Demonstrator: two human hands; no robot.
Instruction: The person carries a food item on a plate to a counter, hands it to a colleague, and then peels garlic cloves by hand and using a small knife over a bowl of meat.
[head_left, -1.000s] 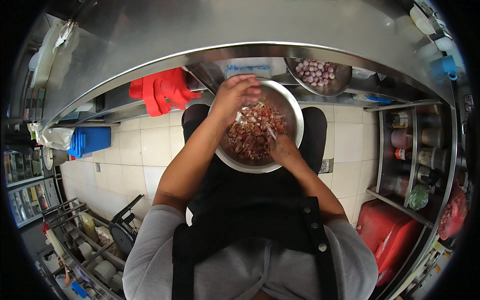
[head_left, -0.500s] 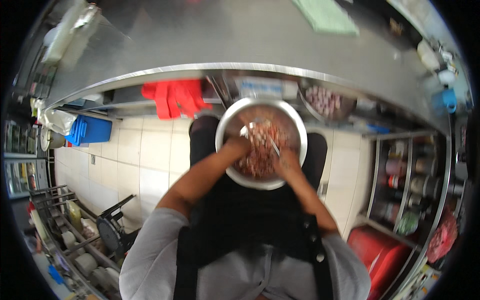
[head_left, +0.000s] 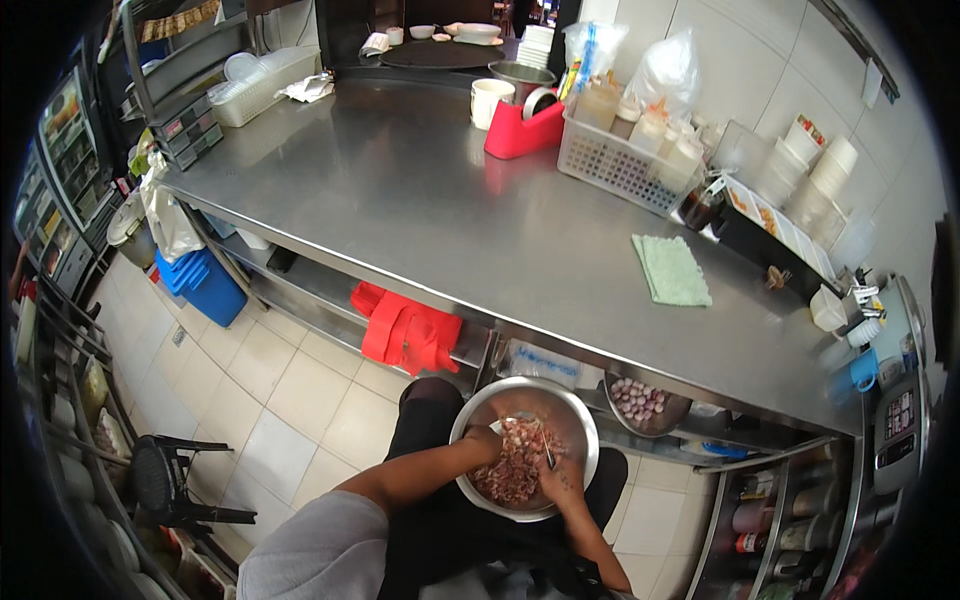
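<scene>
1. Steel counter (head_left: 420, 200) is filling the upper part of the view; a green cloth (head_left: 672, 270) is lying near its right end, a white basket (head_left: 625, 160) of bottles is sitting along its far edge, and a red holder (head_left: 520, 130) with a white cup (head_left: 490, 100) is standing just left of that basket.
2. Red gloves (head_left: 405, 330) are hanging over the shelf under the counter's near edge, and a blue bin (head_left: 205, 285) is sitting on the tiled floor below the counter's left end.
3. A smaller bowl of shallots (head_left: 640, 402) is resting on the shelf under the counter, just right of the big bowl (head_left: 525, 460).
4. The big bowl, steel and round, is sitting on the person's lap below the counter's near edge, and chopped reddish pieces (head_left: 510, 470) are lying heaped inside it.
5. The left hand (head_left: 482, 440) is reaching in over the bowl's left rim, fingers curled down into the pieces; how much it is gripping I cannot tell.
6. The right hand (head_left: 555, 480) is lying at the bowl's lower right, closed around a thin tool (head_left: 545, 445) whose tip is pointing up across the pieces.
7. Both forearms are coming up from the lower edge, the left one bare and stretched from a grey sleeve (head_left: 320, 550).
</scene>
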